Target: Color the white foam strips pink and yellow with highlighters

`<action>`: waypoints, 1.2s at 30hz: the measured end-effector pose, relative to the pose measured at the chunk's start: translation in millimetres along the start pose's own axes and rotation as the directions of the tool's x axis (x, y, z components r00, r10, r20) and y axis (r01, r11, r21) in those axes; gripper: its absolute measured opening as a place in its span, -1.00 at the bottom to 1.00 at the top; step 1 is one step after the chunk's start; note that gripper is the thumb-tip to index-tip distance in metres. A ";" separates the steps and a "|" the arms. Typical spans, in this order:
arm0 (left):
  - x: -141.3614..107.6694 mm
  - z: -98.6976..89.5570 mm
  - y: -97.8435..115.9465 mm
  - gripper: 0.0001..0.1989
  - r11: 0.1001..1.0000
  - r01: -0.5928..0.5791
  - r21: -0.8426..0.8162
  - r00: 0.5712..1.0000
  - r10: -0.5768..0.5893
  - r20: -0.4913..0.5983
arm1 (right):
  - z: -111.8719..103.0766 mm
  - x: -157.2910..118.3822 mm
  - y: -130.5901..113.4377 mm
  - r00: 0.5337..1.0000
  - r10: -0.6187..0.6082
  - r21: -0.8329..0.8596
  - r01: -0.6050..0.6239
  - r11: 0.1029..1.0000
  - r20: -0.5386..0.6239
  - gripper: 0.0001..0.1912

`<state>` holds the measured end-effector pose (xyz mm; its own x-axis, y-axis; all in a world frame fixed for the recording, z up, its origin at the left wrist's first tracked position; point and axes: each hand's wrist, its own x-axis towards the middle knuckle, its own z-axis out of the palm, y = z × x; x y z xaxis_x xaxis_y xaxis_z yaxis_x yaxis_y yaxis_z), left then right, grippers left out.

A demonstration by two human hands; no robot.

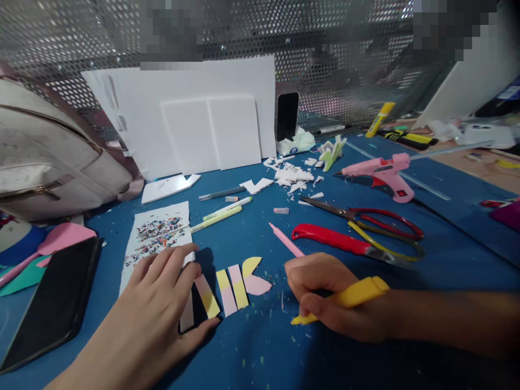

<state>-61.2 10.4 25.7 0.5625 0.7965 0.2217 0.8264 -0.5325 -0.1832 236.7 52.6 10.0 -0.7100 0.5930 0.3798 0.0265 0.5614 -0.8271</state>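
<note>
My right hand point(329, 295) is closed around a yellow marker point(361, 292), its tip pointing down-left near the blue tabletop. My left hand point(166, 298) rests at the left, fingers bent and apart, with thumb and fingers around a small piece with a black face and a white strip point(187, 311). Beside its thumb lies a pink and yellow strip point(208, 297). To the right are two more pink and yellow strips point(226, 292) and a heart-like cut piece point(255, 277). A pink marker point(286, 240) lies just beyond my right hand.
Red-handled cutter point(331, 239), scissors point(357, 216) and pink glue gun point(385, 174) lie at the right. White scraps point(292, 174) sit behind. At the left are a sheet with glitter point(158, 230), a phone point(52, 298) and a bag point(52, 151). White boards point(211, 124) stand at the back.
</note>
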 end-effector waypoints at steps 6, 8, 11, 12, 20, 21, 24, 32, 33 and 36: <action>1.0 1.6 1.2 -0.50 0.986 0.069 -0.150 0.996 -0.059 0.071 | -0.5 -1.1 1.4 1.000 0.002 0.000 -0.002 1.000 0.006 -0.52; 0.3 2.4 1.8 -0.49 0.985 0.070 -0.158 0.996 -0.060 0.069 | -0.7 -1.2 1.5 1.000 0.005 0.004 -0.005 1.000 0.007 -0.52; 0.3 3.0 3.1 -0.49 0.986 0.048 -0.161 0.998 -0.040 0.051 | -0.9 -1.1 1.4 1.000 -0.001 -0.003 0.001 1.000 0.004 -0.53; 0.6 3.1 3.6 -0.49 0.986 0.045 -0.163 0.998 -0.038 0.048 | -0.9 -1.0 1.3 1.000 0.000 -0.003 0.000 1.000 0.005 -0.53; 3.0 -1.0 5.4 -0.44 0.975 0.047 -0.216 0.997 -0.033 0.067 | -1.0 0.7 0.6 1.000 -0.021 -0.018 0.021 1.000 0.010 -0.53; 3.0 -1.7 5.7 -0.44 0.973 0.050 -0.225 0.997 -0.035 0.070 | -1.0 0.7 0.5 1.000 -0.020 -0.016 0.020 1.000 0.008 -0.53; 3.6 -2.4 6.8 -0.45 0.969 0.065 -0.238 0.996 -0.049 0.070 | -0.6 0.5 0.5 1.000 -0.007 -0.020 0.007 1.000 0.001 -0.51; 6.2 -0.3 9.0 -0.46 0.972 0.049 -0.230 0.998 -0.040 0.044 | -1.2 0.4 1.3 1.000 -0.012 -0.002 0.012 1.000 0.015 -0.52; 6.1 -0.2 9.0 -0.46 0.973 0.047 -0.225 0.998 -0.038 0.043 | -1.2 0.4 1.3 1.000 -0.011 -0.005 0.011 1.000 0.013 -0.52; 5.6 -0.7 8.7 -0.46 0.976 0.038 -0.213 0.999 -0.032 0.032 | -1.0 0.4 1.1 1.000 -0.011 -0.011 0.011 1.000 0.016 -0.52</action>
<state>-50.8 10.0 26.0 0.5344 0.8220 0.1969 0.8342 -0.5505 0.0340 237.1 54.1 9.7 -0.7215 0.5774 0.3822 0.0265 0.5746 -0.8180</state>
